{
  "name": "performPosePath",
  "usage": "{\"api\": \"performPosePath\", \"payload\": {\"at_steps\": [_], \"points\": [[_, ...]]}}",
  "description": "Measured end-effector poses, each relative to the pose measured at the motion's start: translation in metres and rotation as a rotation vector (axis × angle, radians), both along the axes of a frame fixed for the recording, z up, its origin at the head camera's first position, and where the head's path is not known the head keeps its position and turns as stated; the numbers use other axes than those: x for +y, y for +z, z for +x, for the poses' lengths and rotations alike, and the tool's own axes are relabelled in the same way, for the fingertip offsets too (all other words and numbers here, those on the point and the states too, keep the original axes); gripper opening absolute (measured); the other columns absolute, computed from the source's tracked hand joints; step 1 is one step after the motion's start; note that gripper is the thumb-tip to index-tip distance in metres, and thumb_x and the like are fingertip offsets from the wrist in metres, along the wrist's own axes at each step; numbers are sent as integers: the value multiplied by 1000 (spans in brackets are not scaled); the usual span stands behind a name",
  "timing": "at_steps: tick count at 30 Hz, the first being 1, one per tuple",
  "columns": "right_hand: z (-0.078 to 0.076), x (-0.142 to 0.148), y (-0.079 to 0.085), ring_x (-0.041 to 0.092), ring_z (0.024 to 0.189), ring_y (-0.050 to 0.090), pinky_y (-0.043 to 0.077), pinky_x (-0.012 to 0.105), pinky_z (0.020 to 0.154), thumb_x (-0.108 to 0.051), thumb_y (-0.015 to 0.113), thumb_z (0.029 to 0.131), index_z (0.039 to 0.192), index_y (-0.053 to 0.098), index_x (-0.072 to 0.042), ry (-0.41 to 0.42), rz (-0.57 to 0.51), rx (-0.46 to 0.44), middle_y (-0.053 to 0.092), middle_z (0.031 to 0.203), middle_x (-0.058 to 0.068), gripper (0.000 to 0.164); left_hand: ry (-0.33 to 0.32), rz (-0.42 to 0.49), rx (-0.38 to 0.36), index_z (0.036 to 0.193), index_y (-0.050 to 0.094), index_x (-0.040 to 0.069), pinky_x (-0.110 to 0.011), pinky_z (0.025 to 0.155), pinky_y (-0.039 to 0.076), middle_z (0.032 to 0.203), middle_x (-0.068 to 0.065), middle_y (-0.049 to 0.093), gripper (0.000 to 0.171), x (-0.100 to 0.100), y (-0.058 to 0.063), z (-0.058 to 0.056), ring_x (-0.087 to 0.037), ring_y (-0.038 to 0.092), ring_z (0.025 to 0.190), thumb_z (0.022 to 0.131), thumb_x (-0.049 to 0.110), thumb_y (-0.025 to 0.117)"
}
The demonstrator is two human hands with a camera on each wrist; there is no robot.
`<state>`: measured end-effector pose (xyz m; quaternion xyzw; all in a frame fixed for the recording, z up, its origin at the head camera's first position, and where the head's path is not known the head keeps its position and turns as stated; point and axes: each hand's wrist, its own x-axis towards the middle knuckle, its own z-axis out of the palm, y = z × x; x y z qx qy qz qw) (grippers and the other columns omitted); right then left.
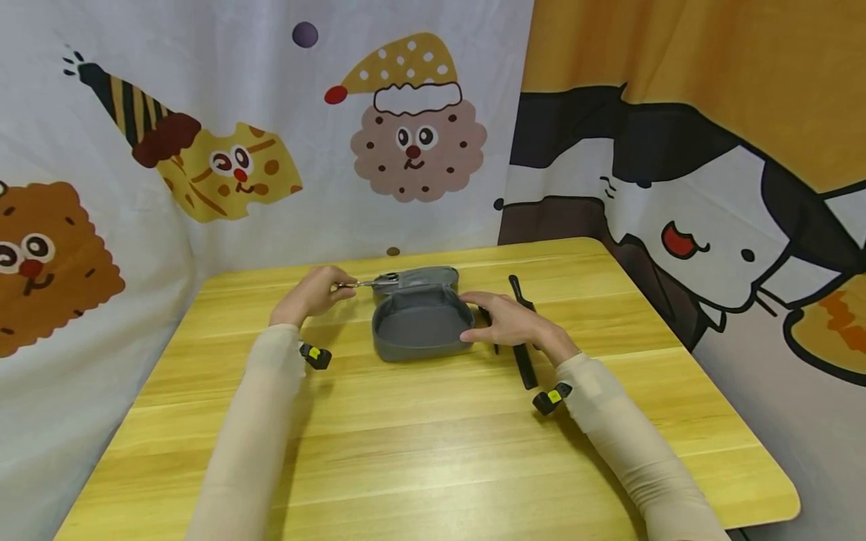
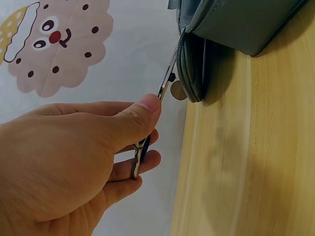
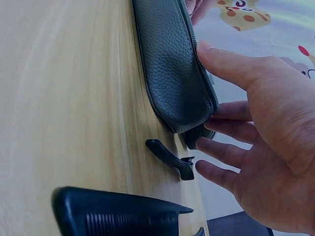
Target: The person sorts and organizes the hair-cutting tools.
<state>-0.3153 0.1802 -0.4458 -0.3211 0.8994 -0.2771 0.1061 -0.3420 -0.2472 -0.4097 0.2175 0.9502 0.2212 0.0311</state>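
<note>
A grey leather-look zip case (image 1: 422, 352) stands unzipped in mid-table, its lid (image 1: 428, 277) folded back towards the curtain. My left hand (image 1: 313, 294) pinches silver scissors (image 2: 139, 162) by their handles, left of the lid. The blades reach the lid's zipped edge; their tips are hidden in the left wrist view. At the case's right side is my right hand (image 1: 507, 319), thumb near the front rim and the other fingers loosely spread by the back corner. In the right wrist view the thumb touches the zip edge.
Beside the case, partly under my right hand, lie a black comb (image 3: 118, 211) and a small black clip-like piece (image 3: 170, 160). Another slim black item (image 1: 516, 287) lies behind that hand. A printed curtain (image 1: 257, 45) hangs behind the table (image 1: 406, 451).
</note>
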Motion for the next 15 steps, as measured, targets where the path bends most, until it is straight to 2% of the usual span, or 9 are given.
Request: {"api": "performPosePath", "payload": {"at_steps": [7, 15], "points": [[1, 0, 2, 43, 166, 45, 43, 68, 133, -49, 81, 105, 174, 43, -9, 2, 7, 2, 44, 181, 16, 89, -17, 1, 3, 147, 72, -3, -64, 115, 60, 146, -26, 75, 37, 6, 1, -4, -47, 72, 134, 114, 12, 68], [2, -1, 1, 42, 166, 46, 43, 67, 133, -50, 80, 105, 174, 43, -9, -4, 11, -2, 44, 181, 16, 89, -44, 3, -13, 149, 71, -4, -63, 114, 61, 146, -25, 75, 39, 13, -6, -12, -45, 74, 132, 114, 15, 68]]}}
